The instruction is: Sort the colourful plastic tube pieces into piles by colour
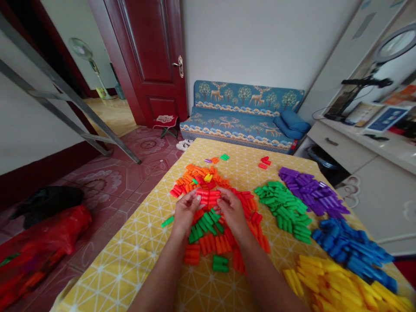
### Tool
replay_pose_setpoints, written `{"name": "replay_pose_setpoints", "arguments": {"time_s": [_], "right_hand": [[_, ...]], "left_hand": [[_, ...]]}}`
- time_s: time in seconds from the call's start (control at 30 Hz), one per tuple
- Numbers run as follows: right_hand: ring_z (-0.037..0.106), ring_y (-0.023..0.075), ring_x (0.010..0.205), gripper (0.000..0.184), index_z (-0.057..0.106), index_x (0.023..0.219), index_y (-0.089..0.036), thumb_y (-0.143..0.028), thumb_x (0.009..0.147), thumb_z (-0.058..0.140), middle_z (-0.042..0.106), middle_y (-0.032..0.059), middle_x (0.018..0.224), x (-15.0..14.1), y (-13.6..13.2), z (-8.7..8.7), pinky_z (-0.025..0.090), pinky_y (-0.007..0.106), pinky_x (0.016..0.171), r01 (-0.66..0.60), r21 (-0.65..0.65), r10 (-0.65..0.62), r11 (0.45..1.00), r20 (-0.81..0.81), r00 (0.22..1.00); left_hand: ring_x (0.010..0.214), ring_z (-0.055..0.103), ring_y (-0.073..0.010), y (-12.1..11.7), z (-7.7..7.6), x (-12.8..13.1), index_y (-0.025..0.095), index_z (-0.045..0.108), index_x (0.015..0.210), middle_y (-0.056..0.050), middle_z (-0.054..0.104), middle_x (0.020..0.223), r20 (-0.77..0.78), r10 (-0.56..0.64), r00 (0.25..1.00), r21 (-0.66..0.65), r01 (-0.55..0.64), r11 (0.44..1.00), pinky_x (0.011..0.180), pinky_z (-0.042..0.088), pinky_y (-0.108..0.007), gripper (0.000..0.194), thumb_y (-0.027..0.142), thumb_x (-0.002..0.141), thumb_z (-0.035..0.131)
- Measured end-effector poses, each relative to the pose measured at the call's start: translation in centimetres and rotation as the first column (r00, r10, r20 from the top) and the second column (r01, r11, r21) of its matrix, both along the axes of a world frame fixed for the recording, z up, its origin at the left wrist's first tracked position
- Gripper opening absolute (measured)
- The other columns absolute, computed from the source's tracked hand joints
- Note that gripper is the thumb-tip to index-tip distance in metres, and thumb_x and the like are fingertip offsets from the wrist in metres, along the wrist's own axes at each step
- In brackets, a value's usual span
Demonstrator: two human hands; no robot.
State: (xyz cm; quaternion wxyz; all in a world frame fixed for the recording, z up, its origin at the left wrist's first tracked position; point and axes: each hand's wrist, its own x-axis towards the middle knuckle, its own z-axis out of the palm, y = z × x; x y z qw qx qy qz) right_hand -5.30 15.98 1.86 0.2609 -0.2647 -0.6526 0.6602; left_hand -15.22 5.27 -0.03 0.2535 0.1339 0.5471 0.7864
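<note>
Between my two hands, above a mixed heap, is a cluster of red plastic tube-shaped pieces. My left hand pinches its left end, while my right hand has its fingers closed on the right end. Beneath them lie orange pieces in rows and green pieces. Closer to me sits a small green cluster. Beyond my hands are more orange pieces and a yellow one. Whether the red pieces are all joined, I cannot tell.
Sorted piles of green, purple, blue and yellow pieces cover the right of the table. Several red pieces lie at the far side. A red bag rests on the floor, left; a blue sofa stands behind.
</note>
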Motion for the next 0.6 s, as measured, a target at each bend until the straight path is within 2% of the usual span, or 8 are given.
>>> {"name": "replay_pose_setpoints", "arguments": {"time_s": [0.07, 0.2, 0.3, 0.43, 0.5, 0.6], "right_hand": [[0.061, 0.0135, 0.061, 0.042, 0.054, 0.112, -0.021, -0.038, 0.074, 0.057, 0.062, 0.0004, 0.084, 0.1, -0.5, 0.1, 0.052, 0.026, 0.055, -0.011, -0.042, 0.011, 0.999, -0.019, 1.000], [0.063, 0.0138, 0.064, 0.046, 0.051, 0.115, -0.023, -0.045, 0.076, 0.061, 0.062, 0.0012, 0.090, 0.3, -1.1, 0.1, 0.053, 0.027, 0.055, -0.048, -0.058, 0.047, 0.997, -0.010, 0.999], [0.063, 0.0145, 0.068, 0.052, 0.048, 0.120, -0.023, -0.047, 0.076, 0.064, 0.063, 0.0028, 0.096, 0.4, -1.7, -0.2, 0.053, 0.026, 0.054, -0.067, -0.016, 0.067, 0.998, 0.005, 0.998], [0.060, 0.0140, 0.062, 0.056, 0.047, 0.124, -0.022, -0.048, 0.077, 0.064, 0.062, 0.0004, 0.086, 0.5, -1.9, -0.3, 0.050, 0.024, 0.047, -0.066, -0.010, 0.066, 0.998, 0.020, 0.998], [0.058, 0.0131, 0.059, 0.051, 0.050, 0.120, -0.021, -0.047, 0.078, 0.062, 0.062, -0.0001, 0.083, 0.9, -1.0, 0.1, 0.047, 0.023, 0.046, -0.011, 0.009, 0.011, 1.000, 0.011, 1.000], [0.059, 0.0139, 0.064, 0.043, 0.055, 0.112, -0.020, -0.043, 0.077, 0.060, 0.063, 0.0009, 0.083, 2.4, 1.8, 0.9, 0.048, 0.024, 0.055, 0.167, 0.132, -0.169, 0.977, 0.003, 0.986]], "left_hand": [[0.078, 0.066, -0.0130, 0.1, -0.1, 0.2, 0.018, 0.070, 0.098, -0.003, 0.072, 0.095, 0.011, -0.015, 1.000, -0.008, 0.015, 1.000, 0.070, 0.055, -0.024, 0.043, 0.044, 0.065, 0.079], [0.066, 0.062, -0.0107, 0.2, -0.2, 0.4, 0.017, 0.072, 0.097, -0.002, 0.071, 0.082, -0.058, -0.038, 0.998, -0.085, 0.033, 0.996, 0.060, 0.052, -0.021, 0.044, 0.044, 0.064, 0.079], [0.066, 0.061, -0.0115, 0.2, -0.1, 0.5, 0.017, 0.075, 0.092, -0.003, 0.070, 0.080, -0.203, -0.071, 0.977, -0.100, 0.052, 0.994, 0.062, 0.051, -0.023, 0.036, 0.042, 0.066, 0.078], [0.075, 0.061, -0.0149, 0.1, 0.5, 1.0, 0.016, 0.076, 0.081, -0.005, 0.069, 0.083, -0.420, -0.184, 0.889, -0.139, 0.137, 0.981, 0.071, 0.050, -0.026, 0.027, 0.042, 0.079, 0.067], [0.077, 0.062, -0.0161, 0.0, 0.7, 1.2, 0.016, 0.076, 0.086, -0.006, 0.069, 0.087, -0.416, -0.229, 0.880, -0.161, 0.176, 0.971, 0.068, 0.051, -0.026, 0.034, 0.045, 0.086, 0.057], [0.087, 0.064, -0.0195, -0.1, 0.8, 1.4, 0.017, 0.072, 0.102, -0.008, 0.070, 0.100, -0.416, -0.235, 0.878, -0.194, 0.166, 0.967, 0.071, 0.053, -0.029, 0.038, 0.046, 0.089, 0.052]]}}
